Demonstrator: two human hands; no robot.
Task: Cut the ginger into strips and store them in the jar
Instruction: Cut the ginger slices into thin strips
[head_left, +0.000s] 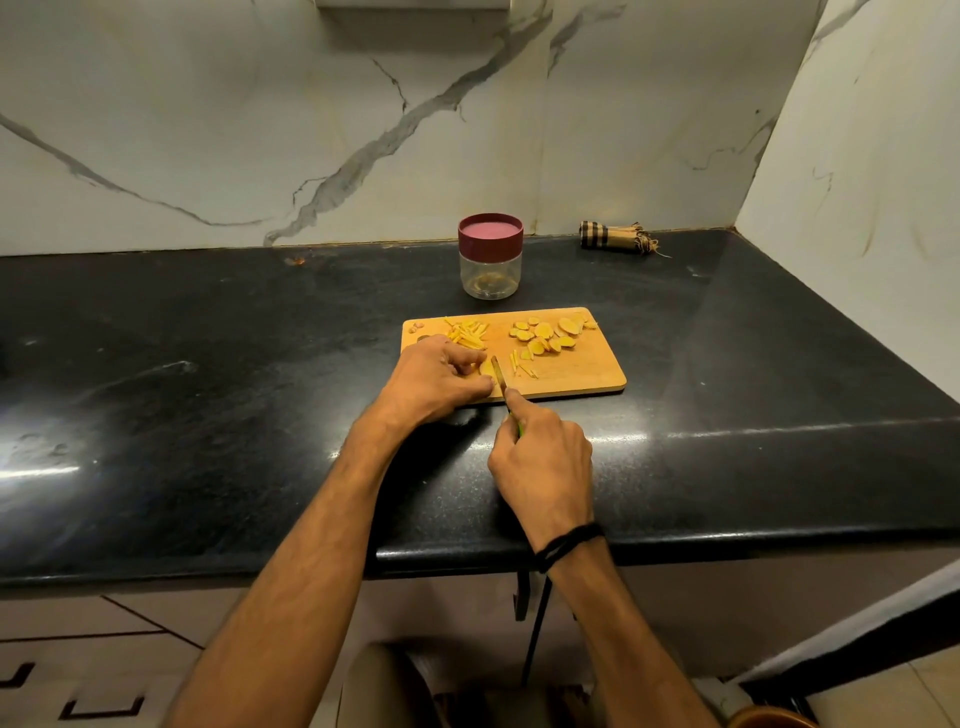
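Note:
A wooden cutting board lies on the black counter. Round ginger slices are piled at its far right, and cut ginger strips lie at its far left, with a few more strips near the middle. My left hand pinches a ginger slice against the board. My right hand grips a knife with the index finger along its spine. The blade stands on the slice right beside my left fingers. A clear jar with a maroon lid on stands behind the board.
A rolled checked cloth lies at the back right by the marble wall. The black counter stretches far to the left and right of the board. Its front edge runs under my forearms, with cabinet drawers below.

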